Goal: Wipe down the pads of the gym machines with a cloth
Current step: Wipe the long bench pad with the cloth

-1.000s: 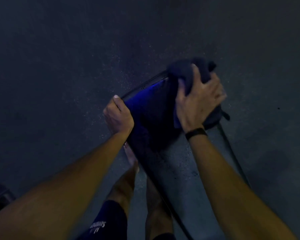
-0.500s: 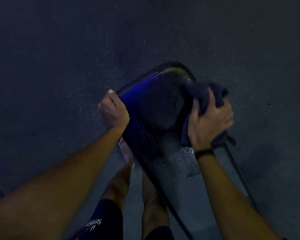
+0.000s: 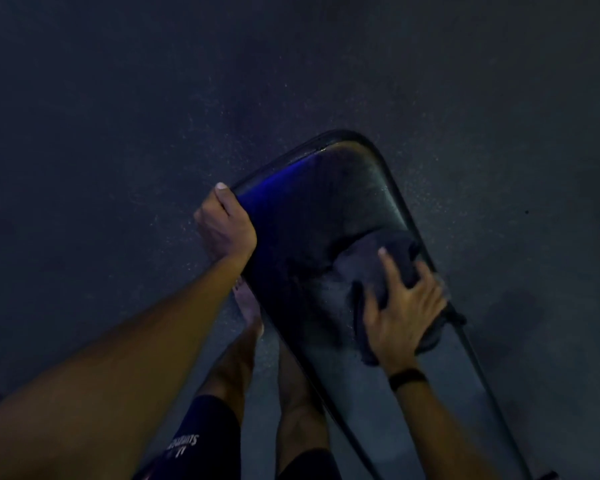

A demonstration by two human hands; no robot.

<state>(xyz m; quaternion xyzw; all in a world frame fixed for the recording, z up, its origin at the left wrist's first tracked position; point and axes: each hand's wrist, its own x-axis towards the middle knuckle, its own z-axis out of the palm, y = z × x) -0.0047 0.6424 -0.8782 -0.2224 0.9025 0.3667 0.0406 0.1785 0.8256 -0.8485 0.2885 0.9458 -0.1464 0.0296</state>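
The left hand (image 3: 224, 225) clamps its grip on the left edge of the black gym pad (image 3: 312, 216), fingers curled around the rim. To its right, the right hand (image 3: 404, 313) lies with fingers spread and straight, pressing a dark cloth (image 3: 371, 268) flat against the pad's right side, near the rim. A black wristband (image 3: 406, 378) circles that wrist. Below the left grip, bare legs and a foot (image 3: 248, 306) stand on the speckled floor (image 3: 153, 133).

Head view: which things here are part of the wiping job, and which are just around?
Part of the job:
pad
cloth
left hand, gripping the pad's edge
right hand, pressing the cloth

Just around:
floor
black wristband
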